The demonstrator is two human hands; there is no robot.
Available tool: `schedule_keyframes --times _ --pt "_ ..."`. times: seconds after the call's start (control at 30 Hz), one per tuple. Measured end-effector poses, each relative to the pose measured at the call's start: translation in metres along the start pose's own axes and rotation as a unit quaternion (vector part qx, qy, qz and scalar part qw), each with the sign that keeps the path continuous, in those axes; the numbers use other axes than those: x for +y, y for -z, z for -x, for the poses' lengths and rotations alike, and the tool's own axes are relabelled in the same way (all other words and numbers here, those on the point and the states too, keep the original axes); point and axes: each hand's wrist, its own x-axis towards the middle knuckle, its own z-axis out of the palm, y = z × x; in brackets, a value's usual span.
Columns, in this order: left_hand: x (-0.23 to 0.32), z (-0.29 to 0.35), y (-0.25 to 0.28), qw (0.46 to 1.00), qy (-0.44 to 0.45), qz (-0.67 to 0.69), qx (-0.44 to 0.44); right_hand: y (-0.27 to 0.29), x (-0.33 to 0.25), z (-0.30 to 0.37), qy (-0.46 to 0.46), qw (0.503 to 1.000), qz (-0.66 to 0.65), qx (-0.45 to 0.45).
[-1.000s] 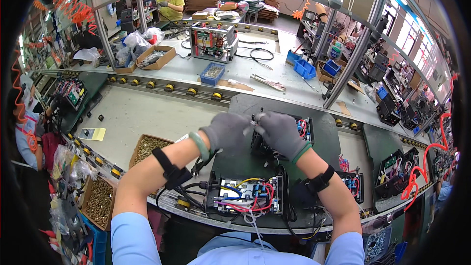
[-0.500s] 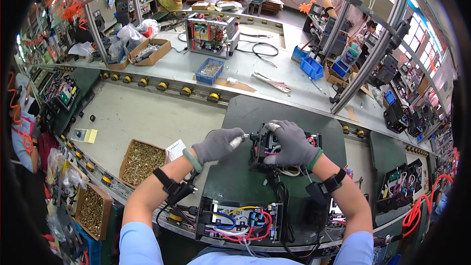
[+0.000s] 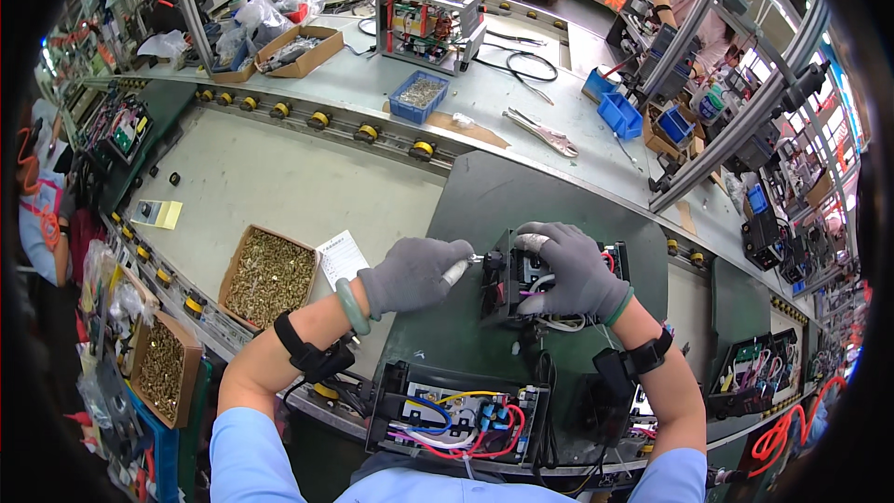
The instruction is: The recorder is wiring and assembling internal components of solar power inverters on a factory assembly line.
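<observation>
A long grey table [image 3: 610,188] runs across the far side, and in front of it a dark green board [image 3: 507,196] lies on the line, carrying two open machines. The lower machine [image 3: 456,421], with yellow, blue and red wires showing, lies close to the person's body; neither hand touches it. The upper machine [image 3: 497,296], a black-framed box, sits on the board directly under the right hand [image 3: 570,272], which is laid over its top from the right. The right hand's thumb and fingers are spread well apart across the box; how firmly they press cannot be told. To the left, a cardboard box [image 3: 237,267] of brass-coloured screws [image 3: 272,272] stands near the left forearm, with a white sheet of paper [image 3: 342,259] just beside it. The left hand [image 3: 466,263], gloved in grey like the other, has its thumb and forefinger closed in a pinch on a small silvery piece [image 3: 477,259]. That piece lies straight to the right of the left fingertips, its long axis running roughly left to right, in the narrow space before the upper machine's left side. The left hand is the nearer one to it; whether its far end is seated in the machine is too small to tell.
</observation>
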Motion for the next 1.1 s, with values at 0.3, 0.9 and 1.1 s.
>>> schedule_keyframes --times 0.3,0.9,1.1 --pt "0.009 0.001 -0.004 0.998 0.011 -0.052 -0.025 -0.003 0.001 0.004 0.006 1.000 0.007 0.012" --pt "0.026 -0.009 -0.010 0.996 0.074 -0.039 -0.026 -0.005 0.007 0.006 0.028 0.999 0.032 0.022" --pt "0.018 -0.006 -0.002 0.994 -0.014 -0.099 -0.051 -0.003 -0.001 0.006 -0.015 1.000 0.013 -0.001"
